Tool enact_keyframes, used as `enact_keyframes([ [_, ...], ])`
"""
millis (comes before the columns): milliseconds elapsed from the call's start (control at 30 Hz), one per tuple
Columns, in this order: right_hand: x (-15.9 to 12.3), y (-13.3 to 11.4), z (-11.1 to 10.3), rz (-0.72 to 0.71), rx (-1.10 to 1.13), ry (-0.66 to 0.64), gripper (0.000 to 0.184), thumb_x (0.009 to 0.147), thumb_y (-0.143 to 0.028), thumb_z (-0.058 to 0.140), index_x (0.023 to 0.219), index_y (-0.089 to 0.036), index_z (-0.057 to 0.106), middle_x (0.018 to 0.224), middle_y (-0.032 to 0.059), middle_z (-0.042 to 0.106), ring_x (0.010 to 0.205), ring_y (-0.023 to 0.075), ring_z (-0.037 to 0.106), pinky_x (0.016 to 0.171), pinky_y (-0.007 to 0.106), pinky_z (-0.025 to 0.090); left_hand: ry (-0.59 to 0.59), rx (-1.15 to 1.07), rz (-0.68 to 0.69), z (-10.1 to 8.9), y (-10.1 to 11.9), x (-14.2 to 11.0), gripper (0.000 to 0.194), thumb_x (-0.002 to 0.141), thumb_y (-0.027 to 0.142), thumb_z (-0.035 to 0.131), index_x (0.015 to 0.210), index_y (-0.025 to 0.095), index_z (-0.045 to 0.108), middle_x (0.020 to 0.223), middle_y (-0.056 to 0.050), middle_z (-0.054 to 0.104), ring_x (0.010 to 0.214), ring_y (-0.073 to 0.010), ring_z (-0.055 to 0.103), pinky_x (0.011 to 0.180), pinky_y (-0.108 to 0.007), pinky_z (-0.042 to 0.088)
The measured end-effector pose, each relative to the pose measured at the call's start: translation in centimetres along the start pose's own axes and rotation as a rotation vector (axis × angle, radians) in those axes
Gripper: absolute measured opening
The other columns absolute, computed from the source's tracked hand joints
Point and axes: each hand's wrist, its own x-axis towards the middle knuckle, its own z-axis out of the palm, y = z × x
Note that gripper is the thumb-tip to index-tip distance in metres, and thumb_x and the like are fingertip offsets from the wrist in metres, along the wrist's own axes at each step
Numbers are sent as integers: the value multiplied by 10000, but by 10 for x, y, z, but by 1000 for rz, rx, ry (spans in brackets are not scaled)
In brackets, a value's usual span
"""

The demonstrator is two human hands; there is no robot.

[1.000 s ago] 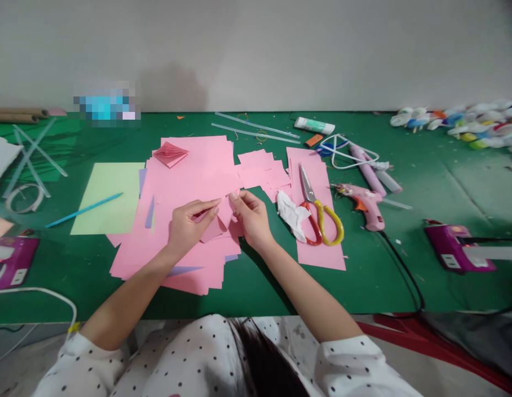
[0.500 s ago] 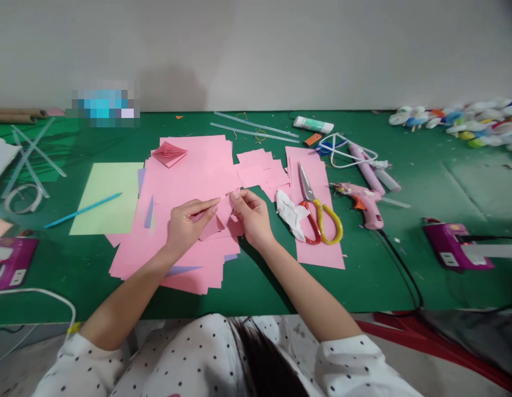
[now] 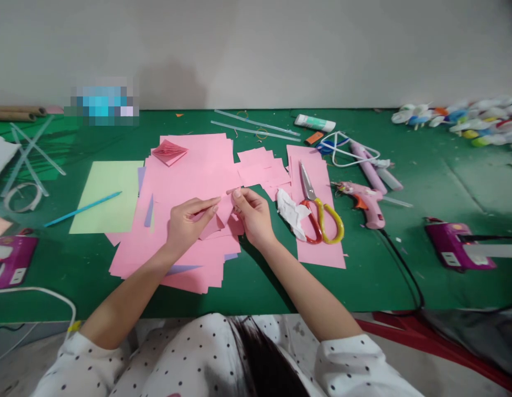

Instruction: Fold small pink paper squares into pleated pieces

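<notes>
Between my two hands is a small piece of pink paper point(image 3: 226, 208), partly folded and raised over the stack. My left hand point(image 3: 190, 221) pinches its left edge between thumb and fingers. On the other side, my right hand point(image 3: 252, 215) grips the upper right corner, thumb on top. Below them lies a pile of large pink sheets point(image 3: 189, 171) with bits of purple showing at the edges. A pleated pink paper piece point(image 3: 170, 154) rests on the pile's upper left. Small pink paper squares point(image 3: 262, 167) are scattered just beyond my right hand.
Yellow-and-red-handled scissors point(image 3: 319, 212) lie on pink strips to the right, beside a pink glue gun point(image 3: 365, 203) with a black cord. A blue pencil point(image 3: 84, 208) crosses a pale green sheet point(image 3: 109, 182) at left. A glue stick tube point(image 3: 314, 123) lies at the back.
Both hands keep their grip on the small pink paper, with only a slight shift of the right fingers. The whole view has moved slightly.
</notes>
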Motion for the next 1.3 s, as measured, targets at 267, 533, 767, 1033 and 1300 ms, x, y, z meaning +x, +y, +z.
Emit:
enact_keyframes([
  [267,0,-1,-1,21,38,-9,303,773,-506,763,858,-217,729,658,-48,473,521,68,356,474,236,295,5,28,30,0,-2,-1,196,867,276,726,1050,273,797,827,-28,766,694,-110,643,631,-238,493],
  [533,0,1,-2,22,72,-26,253,817,-470,735,889,-228,738,645,-52,426,519,68,354,474,234,289,13,16,57,1,-2,-1,188,870,256,722,1041,277,797,831,-30,768,699,-112,655,645,-238,522],
  [767,-1,0,-2,9,71,-19,239,826,-454,729,885,-222,741,607,-58,416,496,67,321,464,236,255,14,18,67,1,-2,-1,185,869,258,724,1038,280,798,804,-25,760,688,-112,651,643,-240,522],
  [1033,0,-2,-1,20,65,15,254,799,-461,732,863,-214,730,591,-64,407,485,68,299,458,239,250,11,10,55,1,-3,-1,188,865,243,730,1037,280,799,831,-30,769,690,-112,655,640,-240,519],
  [1300,2,-2,-3,28,42,48,250,774,-455,734,851,-218,716,625,-52,468,518,77,373,469,239,287,-3,1,24,1,-1,-2,180,864,254,729,1028,275,800,869,-37,775,750,-126,684,687,-254,537],
])
